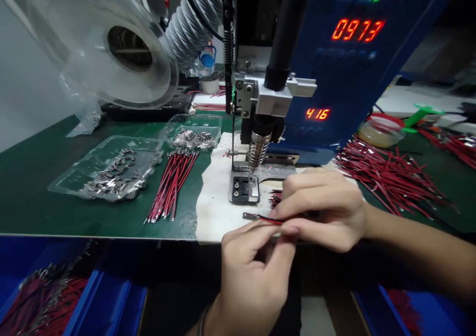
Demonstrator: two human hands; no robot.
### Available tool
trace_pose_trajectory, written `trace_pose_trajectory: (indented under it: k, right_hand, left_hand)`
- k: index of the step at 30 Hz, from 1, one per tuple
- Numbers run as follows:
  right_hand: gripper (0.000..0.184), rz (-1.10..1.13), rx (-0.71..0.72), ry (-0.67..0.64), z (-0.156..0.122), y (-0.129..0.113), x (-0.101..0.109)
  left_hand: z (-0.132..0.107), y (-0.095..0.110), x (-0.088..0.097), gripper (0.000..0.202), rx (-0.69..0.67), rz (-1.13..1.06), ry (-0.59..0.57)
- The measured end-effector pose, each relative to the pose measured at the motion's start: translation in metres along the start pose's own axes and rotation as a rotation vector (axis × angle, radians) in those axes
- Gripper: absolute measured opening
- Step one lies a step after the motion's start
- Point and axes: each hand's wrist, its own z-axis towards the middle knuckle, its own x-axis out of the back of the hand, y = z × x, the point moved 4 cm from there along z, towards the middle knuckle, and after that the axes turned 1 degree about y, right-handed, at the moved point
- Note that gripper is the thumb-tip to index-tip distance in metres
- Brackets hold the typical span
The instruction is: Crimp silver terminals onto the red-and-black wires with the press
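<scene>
L hand (pixel 253 276) & R hand (pixel 323 207) both pinch one red wire (pixel 269 220) — not yet in fixture (pixel 244 188); wire bundle (pixel 171 187) untouched — prob. mid-batch.

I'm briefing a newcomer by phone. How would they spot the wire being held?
Find the blue machine with red digits; below it lies a white cloth. At the cloth's near edge, the left hand and right hand pinch one red-and-black wire. Unlike the loose bundle to the left and the heap to the right, it is single, held, and tipped with a metal clip.
</scene>
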Motion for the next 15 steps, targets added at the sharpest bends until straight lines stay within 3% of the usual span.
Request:
trace_pose_trajectory:
  k: [4, 7, 9, 11, 15]
  right_hand:
    - [0.016, -0.107, -0.089, -0.04, 0.002, 0.014, 0.015]
    - [0.019, -0.335, -0.2, -0.253, 0.001, 0.032, 0.027]
    - [0.019, -0.431, -0.273, -0.412, -0.003, 0.043, 0.031]
    - [0.017, -0.456, -0.299, -0.505, -0.005, 0.049, 0.031]
    - [0.016, -0.43, -0.327, -0.566, -0.007, 0.052, 0.024]
  left_hand:
    - [0.018, 0.004, 0.044, 0.014, -0.034, 0.205, 0.089]
    - [0.046, 0.008, 0.086, 0.021, -0.108, 0.649, 0.067]
    - [0.067, 0.006, 0.11, 0.026, -0.052, 0.974, 0.078]
    - [0.084, 0.002, 0.123, 0.03, 0.036, 1.2, 0.046]
    - [0.098, -0.001, 0.122, 0.03, 0.151, 1.412, 0.037]
